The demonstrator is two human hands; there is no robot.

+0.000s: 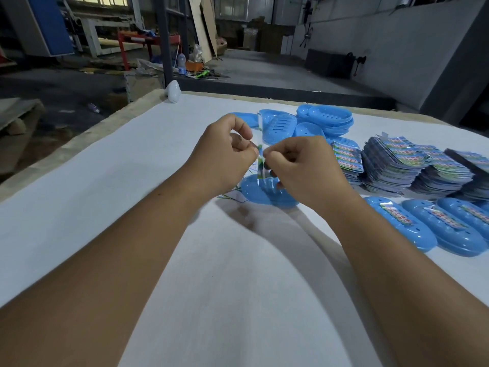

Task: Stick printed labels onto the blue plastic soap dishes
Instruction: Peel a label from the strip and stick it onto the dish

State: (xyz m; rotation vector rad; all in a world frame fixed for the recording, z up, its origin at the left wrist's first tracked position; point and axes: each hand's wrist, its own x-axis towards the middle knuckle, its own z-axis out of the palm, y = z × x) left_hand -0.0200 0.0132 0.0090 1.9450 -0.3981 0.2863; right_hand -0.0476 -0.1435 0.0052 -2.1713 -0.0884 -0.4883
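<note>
- My forearms reach out over the white counter.
- My left hand and my right hand meet above it, fingers curled, each pinching one side of a printed label that hangs upright between them with a clear film edge rising above my fingertips.
- Just under my hands a blue soap dish lies on the counter, partly hidden by my right hand; thin green strips lie beside it, below my left hand.
- To the right of my right wrist, labelled dishes sit in a row, each with a printed strip across it.
- Beyond those, right of my right hand, stand stacks of printed labels, several piles close side by side.
- Past my fingertips, bare blue dishes are heaped, some nested in a stack.
- Far off to the left of my left hand, at the counter's far corner, sits a small white rounded object.
</note>
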